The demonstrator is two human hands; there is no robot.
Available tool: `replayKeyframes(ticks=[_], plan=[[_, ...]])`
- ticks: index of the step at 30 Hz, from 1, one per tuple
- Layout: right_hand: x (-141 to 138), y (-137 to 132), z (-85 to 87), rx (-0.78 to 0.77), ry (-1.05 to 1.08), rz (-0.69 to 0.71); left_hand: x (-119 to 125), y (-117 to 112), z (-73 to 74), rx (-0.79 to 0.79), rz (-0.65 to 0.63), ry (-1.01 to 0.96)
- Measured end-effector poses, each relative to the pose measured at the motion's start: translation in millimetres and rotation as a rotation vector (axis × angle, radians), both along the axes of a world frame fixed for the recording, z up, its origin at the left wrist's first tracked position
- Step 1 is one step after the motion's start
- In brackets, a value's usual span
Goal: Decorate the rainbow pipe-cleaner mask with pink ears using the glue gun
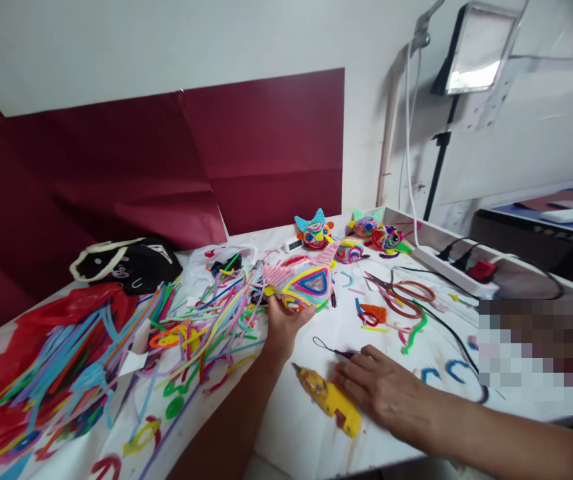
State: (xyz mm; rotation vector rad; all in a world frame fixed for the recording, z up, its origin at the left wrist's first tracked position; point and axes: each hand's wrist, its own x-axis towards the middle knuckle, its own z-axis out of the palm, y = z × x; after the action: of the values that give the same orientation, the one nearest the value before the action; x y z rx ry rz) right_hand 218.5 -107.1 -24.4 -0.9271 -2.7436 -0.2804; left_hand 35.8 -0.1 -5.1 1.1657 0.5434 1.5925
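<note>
My left hand point(286, 330) is closed around the underside of a rounded pipe-cleaner animal point(306, 285), lifted above the table. It has pink ear-like points on top and a coiled pattern of blue, pink and yellow. Low over the white tabletop, my right hand point(373, 383) has its fingers bent together on a dark looped cord point(333, 348); the thin loop sticks out to the left. Beside those fingers lies a yellow hot glue gun point(331, 400), its nozzle toward the upper left. Part of the cord is hidden under the fingertips.
Loose pipe cleaners point(221, 313) and a red plastic bag point(111, 300) cover the left side. A black pouch point(131, 267) sits behind them. Finished animals point(316, 230) stand at the back. Scissors point(403, 293), a power strip point(456, 270) and black cables are on the right.
</note>
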Motion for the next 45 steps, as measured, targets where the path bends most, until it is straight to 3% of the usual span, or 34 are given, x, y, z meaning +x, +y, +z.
replayKeyframes(ticks=[3, 11, 14, 18, 22, 29, 38, 45], plan=[[-6, 3, -2.7, 0.107, -0.014, 0.007, 1, -2, 1.7, -0.005, -0.006, -0.014], [-14, 3, 5.2, 0.173, -0.007, -0.006, 1, -3, 2.7, -0.018, 0.000, -0.012], [-7, -5, 21.9, 0.057, 0.029, 0.002, 1, -4, 4.5, -0.042, 0.024, -0.011], [13, -20, 56.9, -0.137, 0.116, -0.013, 2, -6, 6.6, -0.081, 0.039, -0.009], [42, -30, 75.7, -0.032, 0.176, -0.043, 2, -6, 1.6, -0.061, 0.057, 0.041], [72, -34, 68.5, -0.144, 0.249, -0.135, 4, 1, -15.0, 0.039, 0.183, 0.166], [48, -29, 59.9, 0.056, 0.253, -0.109, 7, -6, -14.5, 0.094, 0.224, 0.164], [29, -31, 71.4, 0.087, 0.354, -0.088, 2, -5, -21.2, 0.271, 0.420, 0.389]])
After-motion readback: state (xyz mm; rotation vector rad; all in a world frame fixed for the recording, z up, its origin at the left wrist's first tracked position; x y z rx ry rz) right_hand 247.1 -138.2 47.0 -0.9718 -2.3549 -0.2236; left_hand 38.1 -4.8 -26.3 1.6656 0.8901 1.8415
